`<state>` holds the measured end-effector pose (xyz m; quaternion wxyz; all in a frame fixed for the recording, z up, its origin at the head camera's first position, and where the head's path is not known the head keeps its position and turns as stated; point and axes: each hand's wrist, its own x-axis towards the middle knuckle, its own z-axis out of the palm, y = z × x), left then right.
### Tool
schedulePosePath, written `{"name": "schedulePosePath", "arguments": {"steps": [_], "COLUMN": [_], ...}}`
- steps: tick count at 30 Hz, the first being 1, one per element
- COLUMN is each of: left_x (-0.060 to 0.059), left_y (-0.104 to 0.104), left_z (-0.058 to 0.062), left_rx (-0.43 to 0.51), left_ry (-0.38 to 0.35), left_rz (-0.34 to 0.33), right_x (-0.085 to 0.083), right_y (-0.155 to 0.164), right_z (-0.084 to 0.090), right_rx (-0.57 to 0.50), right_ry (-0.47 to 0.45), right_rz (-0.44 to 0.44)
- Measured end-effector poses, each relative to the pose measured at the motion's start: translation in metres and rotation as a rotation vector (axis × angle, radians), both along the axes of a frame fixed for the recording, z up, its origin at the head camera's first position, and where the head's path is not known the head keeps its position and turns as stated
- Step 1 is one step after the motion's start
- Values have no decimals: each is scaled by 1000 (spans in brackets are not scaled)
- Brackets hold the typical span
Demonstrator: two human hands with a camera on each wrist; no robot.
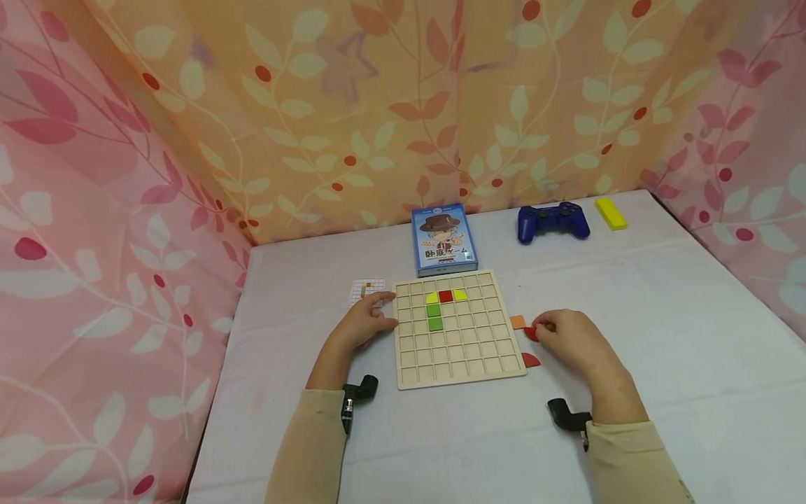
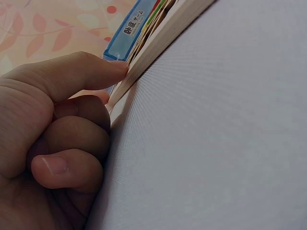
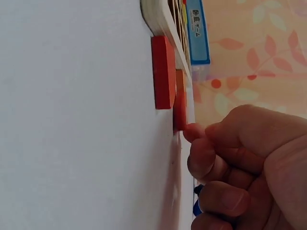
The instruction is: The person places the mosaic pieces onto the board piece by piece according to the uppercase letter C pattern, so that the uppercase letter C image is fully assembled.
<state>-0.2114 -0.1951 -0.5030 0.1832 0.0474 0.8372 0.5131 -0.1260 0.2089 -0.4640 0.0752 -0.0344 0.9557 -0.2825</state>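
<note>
A wooden grid board [image 1: 456, 350] lies on the table with two green squares [image 1: 434, 316], a red square [image 1: 446, 296] and two yellow quarter-round pieces [image 1: 460, 295] in its cells. My left hand [image 1: 362, 323] touches the board's left edge with thumb and index finger; its other fingers are curled under in the left wrist view. At the right, my right hand [image 1: 574, 341] pinches a red quarter-round piece [image 1: 530, 334] between thumb and fingertips, low over the cloth. An orange square [image 1: 517, 322] and another red quarter-round piece [image 1: 531, 360] lie along the board's right edge.
A small pattern card [image 1: 359, 285] lies left of the board, partly behind the left hand. Behind the board is a blue game box [image 1: 444, 241]. A blue game controller [image 1: 553, 222] and a yellow block [image 1: 611, 213] sit at the back right, before a patterned curtain [image 1: 378, 112].
</note>
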Motion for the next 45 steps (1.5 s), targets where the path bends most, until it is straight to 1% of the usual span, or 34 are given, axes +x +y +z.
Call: {"name": "schedulePosePath", "arguments": {"steps": [4,7,11,13,20,28,34,39,45], "left_x": [0,0,0,1,1,1,0,0,1], "left_y": [0,0,0,0,-2,-1,0,-1,0], "left_z": [1,1,0,0,-1,-1,-1,-2,0], "left_rx": [-12,-16,-11,-9,2,15,13,15,21], "left_ry": [-6,-7,-5,-3,-9,-4,2,-12,-9], "left_rz": [11,17,13,11,9,5,-5,5,6], "right_x": [0,1,2,2,1,-1,-2,-1,-1], "right_y": [5,7,7,6,6,5,8,9,9], "right_z": [-1,-1,-2,-2,-1,-4,-2,8,24], "right_rx": [-6,-34,-79,-88,-89,-68,-73,-93,-123], "right_ry": [-8,-64,-117,-121,-144,-136,-147,-114,-37], "right_rz": [-9,-9,36,48,40,35,1,0,5]}}
